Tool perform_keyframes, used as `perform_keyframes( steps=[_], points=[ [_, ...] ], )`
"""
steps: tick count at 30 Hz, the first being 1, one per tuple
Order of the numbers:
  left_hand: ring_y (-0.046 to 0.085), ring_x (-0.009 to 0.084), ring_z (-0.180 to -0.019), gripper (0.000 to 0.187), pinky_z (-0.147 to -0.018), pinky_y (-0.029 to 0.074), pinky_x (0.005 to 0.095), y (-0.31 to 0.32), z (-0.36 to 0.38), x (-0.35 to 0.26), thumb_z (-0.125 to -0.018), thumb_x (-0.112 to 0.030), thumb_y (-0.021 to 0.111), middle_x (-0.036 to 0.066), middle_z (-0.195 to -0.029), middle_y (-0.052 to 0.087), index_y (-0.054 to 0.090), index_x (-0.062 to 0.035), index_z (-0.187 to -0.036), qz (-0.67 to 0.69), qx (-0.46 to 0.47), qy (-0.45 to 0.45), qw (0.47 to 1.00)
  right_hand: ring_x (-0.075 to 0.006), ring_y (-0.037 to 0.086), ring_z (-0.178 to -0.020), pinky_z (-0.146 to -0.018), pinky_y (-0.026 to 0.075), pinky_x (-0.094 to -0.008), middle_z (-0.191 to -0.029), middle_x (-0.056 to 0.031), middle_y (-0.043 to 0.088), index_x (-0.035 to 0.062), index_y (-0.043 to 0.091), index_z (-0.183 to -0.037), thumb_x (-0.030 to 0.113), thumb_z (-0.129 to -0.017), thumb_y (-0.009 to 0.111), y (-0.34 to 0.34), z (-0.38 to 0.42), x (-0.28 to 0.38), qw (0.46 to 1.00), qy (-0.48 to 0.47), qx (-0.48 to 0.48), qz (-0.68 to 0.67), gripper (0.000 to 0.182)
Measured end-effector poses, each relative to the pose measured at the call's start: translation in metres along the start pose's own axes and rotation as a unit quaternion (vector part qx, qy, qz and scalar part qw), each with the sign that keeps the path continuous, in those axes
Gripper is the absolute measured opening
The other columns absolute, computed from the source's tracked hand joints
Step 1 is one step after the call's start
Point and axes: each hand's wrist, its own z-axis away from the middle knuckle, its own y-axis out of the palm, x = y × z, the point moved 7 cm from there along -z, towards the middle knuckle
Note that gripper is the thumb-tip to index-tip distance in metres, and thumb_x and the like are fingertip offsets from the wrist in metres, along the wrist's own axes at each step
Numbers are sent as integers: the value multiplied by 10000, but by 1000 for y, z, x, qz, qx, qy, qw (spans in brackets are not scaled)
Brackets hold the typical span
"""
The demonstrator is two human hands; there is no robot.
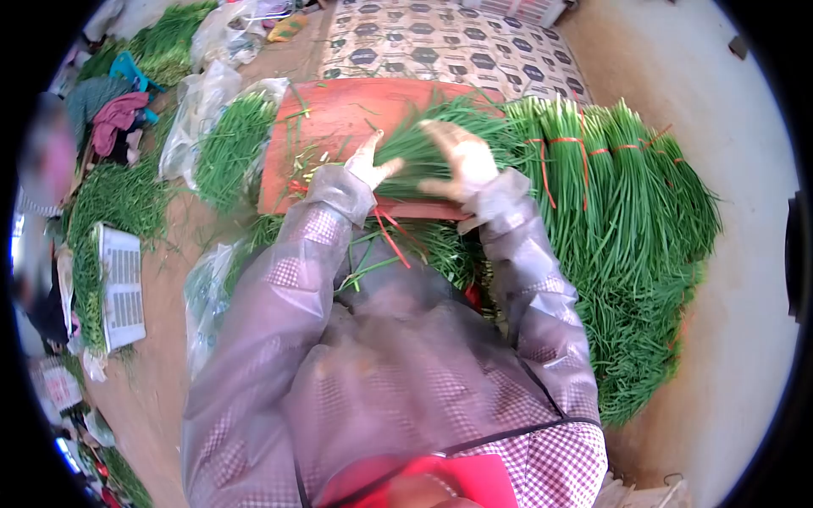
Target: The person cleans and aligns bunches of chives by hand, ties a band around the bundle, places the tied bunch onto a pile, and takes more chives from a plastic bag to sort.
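Long green stalks point(415, 157) lie in a loose heap on a red board point(326, 110), blurred around my hands. My left hand point(371, 162) is at the near left side of the heap, thumb and fingers apart. On the right, my right hand point(461, 161) rests against the stalks with its fingers spread, slightly smeared by motion. Red ties point(391, 237) hang over the board's near edge below my left hand. Cut bits and more red ties lie at the board's left part.
Bundles tied in red point(614, 178) are stacked at the right. Loose greens in a plastic bag point(229, 148) stand left of the board. Farther left are a white crate point(123, 284) and a person point(51, 169). A patterned sheet point(449, 42) lies beyond the board.
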Motion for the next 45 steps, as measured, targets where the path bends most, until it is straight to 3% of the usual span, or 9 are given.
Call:
perform_keyframes(
  steps=[5,9,18,20,24,29,35,39,45],
  points=[
    [432,243,-1242,515,-1044,342,339,-55,15,23,-870,-111,618,151,-1359,440,414,-14,-1333,315,-133,84,936,-338,234,-1360,-1108,200,-470,-1451,-150,278,158,136,-1454,332,-535,829,107,-26,7,945,-39,232,226,1164],
    [524,201,-1135,445,-978,418,306,-112,50,58,-876,-71,599,155,-1260,529,459,-9,-1293,350,-168,75,919,-314,416,-1236,-1018,325,-421,-1288,-140,470,163,339,-1371,203,-544,769,128,-47,-19,945,53,281,157,933],
    [551,203,-1104,343,-935,468,335,-151,90,160,-876,-17,564,140,-1204,559,527,19,-1215,433,-230,47,870,-302,552,-1050,-893,432,-388,-1077,-150,588,104,550,-1172,218,-551,745,12,-65,3,990,86,98,49,661],
    [487,220,-1191,409,-989,412,337,-151,91,147,-861,23,553,137,-1271,520,494,-18,-1264,382,-199,95,898,-327,606,-955,-847,478,-377,-999,-176,631,82,572,-1156,249,-506,764,-11,-71,4,987,105,75,-97,699],
    [346,253,-1302,703,-1063,288,375,-135,119,39,-847,-199,663,160,-1412,362,282,-38,-1415,367,-106,145,913,-147,610,-901,-851,470,-278,-1012,-59,647,-8,554,-1182,-16,-483,793,-23,-72,52,898,146,81,-408,739],
    [339,232,-1305,869,-1066,299,377,-124,141,-30,-729,-134,756,94,-1435,335,240,-56,-1424,393,-36,295,870,-143,573,-1009,-911,438,-294,-1112,-46,623,11,524,-1247,56,-518,860,-14,-66,134,845,85,186,-494,805],
    [495,212,-1165,732,-1021,364,360,-153,205,-56,-665,-47,746,88,-1263,518,406,-21,-1313,590,-96,301,743,-200,477,-1157,-1008,339,-340,-1203,-77,561,50,465,-1304,114,-591,822,13,-71,184,865,3,264,-426,800],
    [526,215,-1136,728,-1015,377,345,-168,230,-46,-604,-35,737,95,-1213,559,455,-8,-1274,552,-87,335,759,-210,438,-1220,-1023,339,-348,-1280,-102,514,17,433,-1321,172,-742,750,-30,-73,228,857,-99,304,-404,679],
    [484,245,-1186,879,-1057,320,361,-155,239,-18,-521,-214,811,123,-1272,531,451,-12,-1297,527,-84,285,796,-194,469,-1182,-1003,363,-337,-1274,-122,506,1,477,-1263,140,-896,546,-106,-111,280,873,-200,49,-442,398]
  ],
)
